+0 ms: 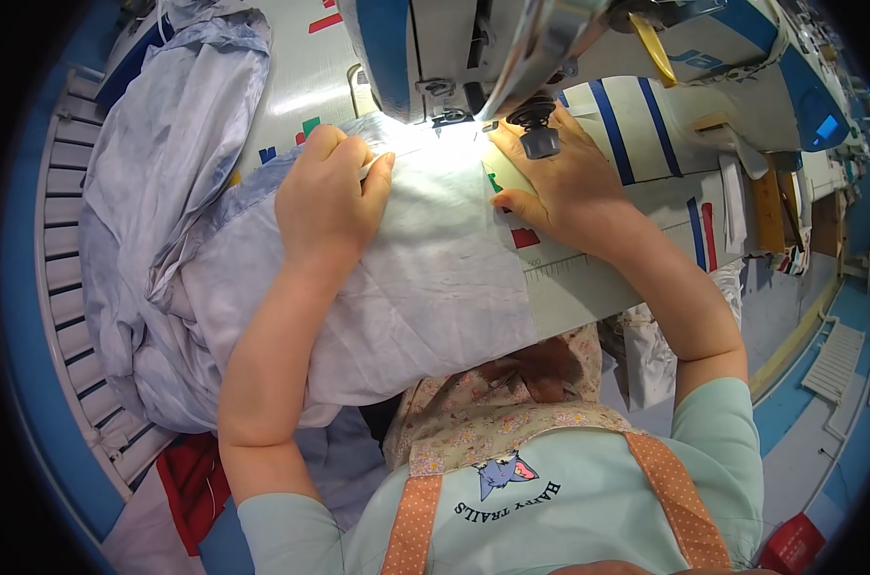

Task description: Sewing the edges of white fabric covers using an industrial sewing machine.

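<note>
A pale blue-grey, tie-dye-like fabric (pixel 416 287) lies across the sewing machine bed, running under the lit needle area. My left hand (pixel 331 196) is closed on a fold of it just left of the needle, thumb and fingers pressed together. To the right of the needle, my right hand (pixel 574 177) rests flat by the fabric's edge, its thumb spread away from the fingers. Some of its fingertips are hidden behind a dark knob (pixel 540 142) on the machine. The blue-and-white sewing machine head (pixel 387 57) stands over the work; its needle is lost in glare.
More of the fabric (pixel 181 163) drapes down at the left over a white slatted rack (pixel 70 302). A ruler scale (pixel 569 270) runs along the bed's front part. Red cloth (pixel 193 484) hangs low at the left. A brown wooden holder (pixel 772 206) stands at the right.
</note>
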Motion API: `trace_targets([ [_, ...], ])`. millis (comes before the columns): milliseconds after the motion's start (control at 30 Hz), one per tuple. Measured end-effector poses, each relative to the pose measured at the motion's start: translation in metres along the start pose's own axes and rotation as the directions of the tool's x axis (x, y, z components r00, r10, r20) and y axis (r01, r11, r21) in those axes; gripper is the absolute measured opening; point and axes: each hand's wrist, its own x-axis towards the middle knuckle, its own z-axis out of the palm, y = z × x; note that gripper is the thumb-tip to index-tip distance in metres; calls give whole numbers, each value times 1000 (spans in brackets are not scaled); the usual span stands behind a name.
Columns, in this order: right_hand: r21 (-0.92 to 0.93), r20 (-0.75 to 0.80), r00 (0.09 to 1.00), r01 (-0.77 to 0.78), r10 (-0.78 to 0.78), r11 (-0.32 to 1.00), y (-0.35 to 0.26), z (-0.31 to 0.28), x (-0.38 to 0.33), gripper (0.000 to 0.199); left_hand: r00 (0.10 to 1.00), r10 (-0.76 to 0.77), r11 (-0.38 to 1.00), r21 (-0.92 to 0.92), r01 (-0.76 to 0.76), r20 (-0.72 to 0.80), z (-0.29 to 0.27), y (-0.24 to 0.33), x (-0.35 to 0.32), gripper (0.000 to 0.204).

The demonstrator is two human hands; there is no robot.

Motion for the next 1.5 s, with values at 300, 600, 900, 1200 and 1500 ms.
trace_targets([
  [300, 10, 12, 1000, -16, 15, 1000, -1, -1, 0, 55, 991, 97, 993, 77, -90, -94, -2, -2, 1, 19],
  [600, -29, 26, 999, 24, -23, 999, 4, -1, 1, 64, 872, 490, 864, -137, -484, 11, 2, -6, 1, 30],
  [900, 98, 124, 978, -177, 165, 979, 8, -11, 24, 56, 875, 482, 871, -132, -473, 48, 0, -9, 5, 31],
  [1200, 7, 30, 999, -16, 15, 1000, 41, 26, 30, 20, 863, 503, 859, -124, -496, 35, 1, -13, 9, 33],
  [1500, -746, 176, 946, 309, -274, 589, 51, 33, 23, 30, 859, 511, 854, -128, -504, 26, 4, -16, 13, 33],
])
